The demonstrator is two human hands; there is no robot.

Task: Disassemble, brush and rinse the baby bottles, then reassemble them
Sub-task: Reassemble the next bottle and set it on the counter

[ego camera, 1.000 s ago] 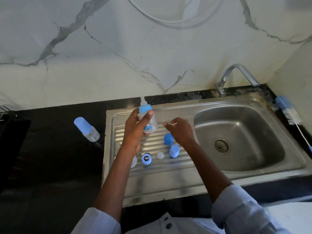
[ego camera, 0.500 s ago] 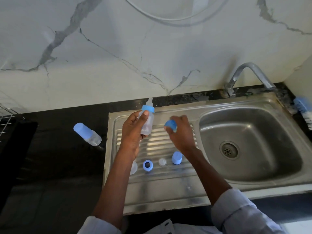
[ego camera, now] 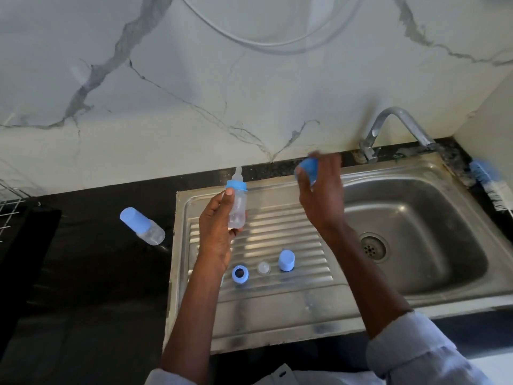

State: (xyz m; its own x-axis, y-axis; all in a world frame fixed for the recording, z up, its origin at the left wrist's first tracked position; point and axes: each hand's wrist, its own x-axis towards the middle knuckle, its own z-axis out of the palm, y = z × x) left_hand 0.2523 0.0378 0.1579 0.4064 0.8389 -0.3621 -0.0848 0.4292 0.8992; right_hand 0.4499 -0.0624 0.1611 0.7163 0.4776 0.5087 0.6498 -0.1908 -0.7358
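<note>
Baby bottle (ego camera: pixel 237 204) gripped upright in your left hand (ego camera: pixel 216 232), blue cap (ego camera: pixel 308 171) pinched in your right hand (ego camera: pixel 322 195), loose ring (ego camera: pixel 240 274), teat (ego camera: pixel 263 268), second cap (ego camera: pixel 286 260) near on drainboard (ego camera: pixel 277 309), basin (ego camera: pixel 433 262) right, capped bottle (ego camera: pixel 142 226) lying left on counter (ego camera: pixel 91 287).

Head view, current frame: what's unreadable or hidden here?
- Blue cap in the right hand: motion-blurred, fingers cover part; grip unclear.
- Clear piece left of the blue ring: mostly behind the left forearm.
- Brush: blurred, cut off by the right edge.
- Bottle in the left hand: markings too small to read.
</note>
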